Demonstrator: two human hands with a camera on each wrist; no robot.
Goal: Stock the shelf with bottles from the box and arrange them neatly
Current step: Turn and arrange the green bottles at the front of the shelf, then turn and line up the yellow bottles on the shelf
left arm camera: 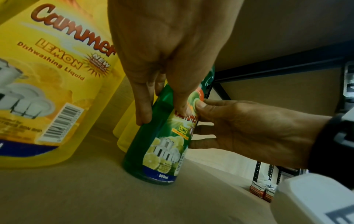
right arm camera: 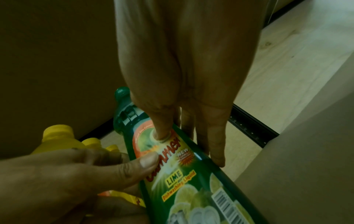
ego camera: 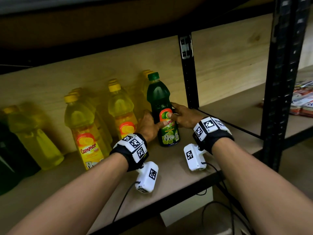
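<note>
A green lime dishwashing bottle with a green cap stands upright on the wooden shelf board, at the right end of a row of yellow bottles. My left hand grips its left side, thumb on the label. My right hand grips its right side, thumb pressed on the lime picture. In the left wrist view the green bottle has its base on the board, with my left hand and right hand around its middle. The right wrist view shows the green bottle between both thumbs.
Yellow lemon bottles stand in rows to the left, one close behind my left hand. A dark green bottle is at the far left. A black upright is just right of the green bottle. Packets lie on the neighbouring shelf.
</note>
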